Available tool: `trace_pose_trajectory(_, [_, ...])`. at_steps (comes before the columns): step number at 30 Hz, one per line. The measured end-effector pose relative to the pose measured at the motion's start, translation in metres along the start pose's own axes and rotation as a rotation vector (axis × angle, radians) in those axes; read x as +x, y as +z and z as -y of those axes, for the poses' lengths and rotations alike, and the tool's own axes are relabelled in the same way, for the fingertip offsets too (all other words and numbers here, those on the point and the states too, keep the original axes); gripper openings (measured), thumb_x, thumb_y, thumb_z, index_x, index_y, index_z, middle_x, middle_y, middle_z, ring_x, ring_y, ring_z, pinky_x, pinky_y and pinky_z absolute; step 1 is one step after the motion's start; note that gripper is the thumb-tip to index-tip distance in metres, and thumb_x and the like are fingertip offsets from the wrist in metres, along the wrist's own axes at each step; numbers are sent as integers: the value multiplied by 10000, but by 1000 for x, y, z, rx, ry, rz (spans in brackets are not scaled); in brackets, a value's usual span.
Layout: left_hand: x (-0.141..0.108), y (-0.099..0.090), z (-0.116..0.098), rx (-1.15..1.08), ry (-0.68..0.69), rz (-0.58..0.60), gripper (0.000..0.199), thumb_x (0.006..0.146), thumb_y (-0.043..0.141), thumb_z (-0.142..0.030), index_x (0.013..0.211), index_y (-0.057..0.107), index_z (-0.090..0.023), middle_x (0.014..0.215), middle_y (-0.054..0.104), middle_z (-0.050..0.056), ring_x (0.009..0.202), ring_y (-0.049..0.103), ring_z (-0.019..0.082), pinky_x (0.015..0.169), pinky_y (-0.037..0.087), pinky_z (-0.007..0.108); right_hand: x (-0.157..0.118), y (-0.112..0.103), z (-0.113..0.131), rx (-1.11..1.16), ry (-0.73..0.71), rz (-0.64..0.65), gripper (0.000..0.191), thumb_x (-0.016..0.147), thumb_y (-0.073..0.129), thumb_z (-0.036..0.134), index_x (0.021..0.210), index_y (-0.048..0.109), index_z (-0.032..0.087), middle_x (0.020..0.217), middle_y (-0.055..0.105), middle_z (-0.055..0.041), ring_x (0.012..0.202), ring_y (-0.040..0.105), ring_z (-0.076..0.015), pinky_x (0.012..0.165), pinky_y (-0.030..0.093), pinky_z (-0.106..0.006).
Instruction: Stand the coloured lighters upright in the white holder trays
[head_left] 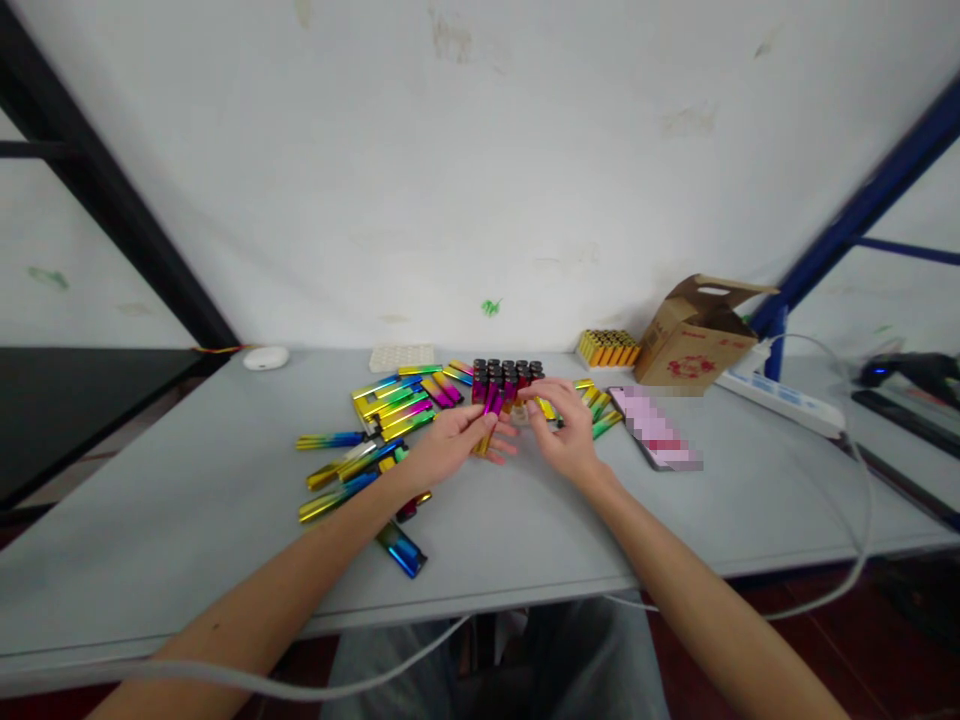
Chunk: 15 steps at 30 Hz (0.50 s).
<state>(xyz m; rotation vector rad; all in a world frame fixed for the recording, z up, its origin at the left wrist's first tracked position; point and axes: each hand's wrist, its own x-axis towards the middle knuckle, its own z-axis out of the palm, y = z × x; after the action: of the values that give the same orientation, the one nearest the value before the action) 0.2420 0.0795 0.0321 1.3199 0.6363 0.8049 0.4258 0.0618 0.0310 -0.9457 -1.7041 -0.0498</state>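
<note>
My left hand is closed on a shiny purple-and-gold lighter, its thumb along the lighter's side. Just behind it, several lighters with black tops stand upright in close rows. My right hand is beside these rows, fingers bent and thumb slightly apart, with nothing visible between them. Many loose metallic lighters in yellow, blue, green and pink lie to the left, some partly under my left forearm. A few more lighters lie beyond my right hand.
At the wall stand a white grid tray, a block of orange items and an open cardboard box. A phone and a white power strip lie to the right. A white case sits far left. A white cable crosses the near edge.
</note>
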Motion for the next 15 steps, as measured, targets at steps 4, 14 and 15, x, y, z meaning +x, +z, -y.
trace_pose_trajectory(4, [0,-1,1,27,6,1,455,757,688,-518,985,638,-127,954,721,104,839,710,230,750,582,361,-3,5,2,48,16,56,180,866,548,233,992,677,224,941,687,-71,973,604,-218,865,503,-404])
trace_pose_trajectory(14, [1,0,3,94,-2,-9,449,738,687,-551,913,675,-138,825,730,70,712,701,194,745,586,367,-6,12,3,160,167,95,175,818,632,243,975,704,216,948,710,-74,946,639,-201,858,522,-378])
trace_pose_trajectory(15, [0,0,3,108,0,-12,440,742,685,-545,911,679,-140,815,730,65,701,700,191,739,587,361,-6,12,4,176,179,96,180,814,637,244,980,701,217,944,717,-72,945,643,-202,864,520,-382])
